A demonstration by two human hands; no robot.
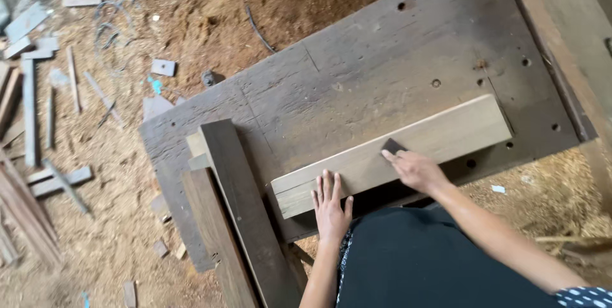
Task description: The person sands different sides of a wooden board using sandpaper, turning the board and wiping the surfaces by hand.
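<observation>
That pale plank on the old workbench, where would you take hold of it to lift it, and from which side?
Probably at the far right end of the pale plank, coming from the right. That end lies bare on the workbench. The left hand presses flat near the other end, the right hand holds a dark sanding pad mid-board, and dark boards crowd the left end.

A weathered grey wooden workbench (382, 72) with drilled holes stands on a sawdust-covered floor (191, 21) strewn with grey timber offcuts (29, 101).
</observation>
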